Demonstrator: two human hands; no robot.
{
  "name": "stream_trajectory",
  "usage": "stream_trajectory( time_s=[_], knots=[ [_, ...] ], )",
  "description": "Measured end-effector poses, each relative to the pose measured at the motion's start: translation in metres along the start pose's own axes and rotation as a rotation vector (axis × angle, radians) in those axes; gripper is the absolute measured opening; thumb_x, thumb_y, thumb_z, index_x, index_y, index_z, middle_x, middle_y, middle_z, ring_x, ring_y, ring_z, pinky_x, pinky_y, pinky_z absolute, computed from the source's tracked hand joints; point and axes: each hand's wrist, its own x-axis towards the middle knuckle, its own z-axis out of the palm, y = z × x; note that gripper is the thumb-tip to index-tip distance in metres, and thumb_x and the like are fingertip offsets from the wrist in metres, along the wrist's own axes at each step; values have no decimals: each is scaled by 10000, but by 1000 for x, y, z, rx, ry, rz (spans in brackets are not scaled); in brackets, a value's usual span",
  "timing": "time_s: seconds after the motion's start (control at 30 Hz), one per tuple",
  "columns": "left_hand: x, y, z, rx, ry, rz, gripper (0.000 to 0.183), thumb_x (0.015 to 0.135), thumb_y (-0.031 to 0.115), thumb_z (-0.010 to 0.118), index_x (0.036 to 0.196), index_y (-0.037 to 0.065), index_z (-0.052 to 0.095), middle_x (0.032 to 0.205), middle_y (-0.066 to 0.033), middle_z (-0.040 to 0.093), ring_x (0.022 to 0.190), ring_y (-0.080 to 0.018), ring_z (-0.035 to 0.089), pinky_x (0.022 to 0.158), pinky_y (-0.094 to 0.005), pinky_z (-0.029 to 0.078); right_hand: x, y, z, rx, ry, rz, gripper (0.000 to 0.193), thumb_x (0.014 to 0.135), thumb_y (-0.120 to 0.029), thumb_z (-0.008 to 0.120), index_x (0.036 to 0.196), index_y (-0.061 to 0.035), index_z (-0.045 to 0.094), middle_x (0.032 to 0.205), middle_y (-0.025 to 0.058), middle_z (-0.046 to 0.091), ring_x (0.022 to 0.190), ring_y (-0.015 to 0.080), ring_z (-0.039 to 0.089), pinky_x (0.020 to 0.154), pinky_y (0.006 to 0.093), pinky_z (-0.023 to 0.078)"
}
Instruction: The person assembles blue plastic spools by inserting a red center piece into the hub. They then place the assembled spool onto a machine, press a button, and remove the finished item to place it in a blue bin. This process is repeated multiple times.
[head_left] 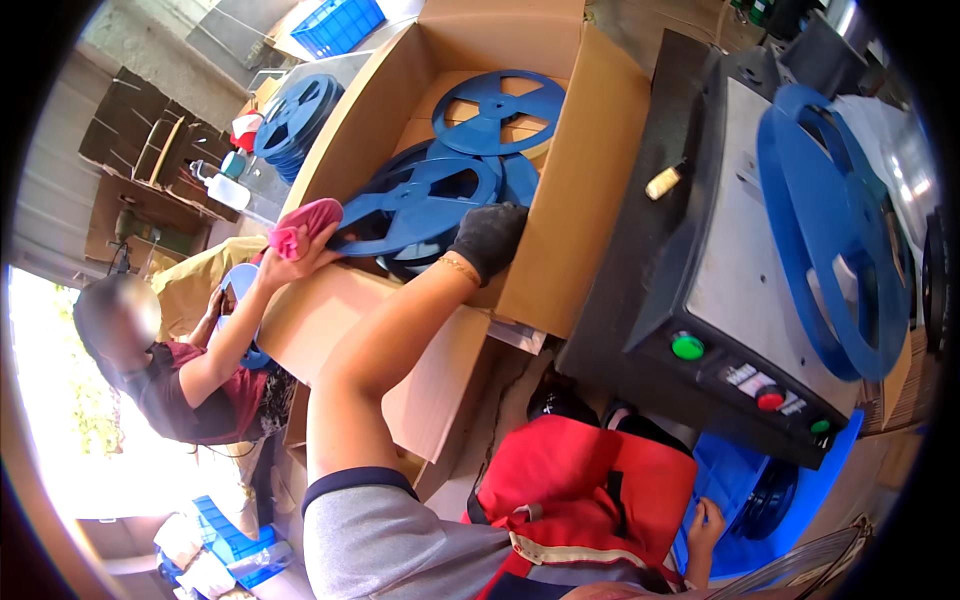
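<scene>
My left hand [490, 242], in a black glove, reaches into a large open carton [572, 190]. Its fingers are curled at the edge of the stacked blue reels, and the glove hides what they close on. One blue reel [415, 203] lies tilted beside the glove, and another blue reel [500, 112] rests farther inside. My right hand [704, 526] is bare and low on the right, by a blue bin [720, 470]. Its fingers are loosely bent and apart, with nothing visible in them. A red apron [590, 480] covers my front.
To the left, a co-worker [215, 370] holds a pink cloth [305, 222] at the carton's edge and a blue reel. More blue reels [298, 118] are stacked behind. On the right stands a machine [740, 290] with buttons and a large blue reel [800, 230]; a small yellow bottle [662, 183] lies beside it.
</scene>
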Motion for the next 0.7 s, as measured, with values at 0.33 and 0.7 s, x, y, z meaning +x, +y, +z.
stream_trajectory(
  time_s=[0.33, 0.7],
  knots=[
    [37, -70, 30, 117, -313, -473, 1076, 691, 594, 731, 1421, -46, 267, 1454, -240, 341, 1304, -365, 423, 1053, -470, 352, 17, -3, 10, -33, -49, 142, 173, 886, -66, 575, 970, 64, 654, 878, 205, 674, 776, 276, 669, 693, 341, 509],
    [110, -62, 51, -89, -469, -870, 1242, 591, 440, 868, 1526, 184, 92, 1593, -101, 62, 1409, -439, 191, 1047, -677, 259, -27, -12, -22, -111, 89, 142, 147, 861, -39, 586, 940, 65, 652, 798, 178, 664, 705, 224, 648, 643, 322, 498]
  ],
)
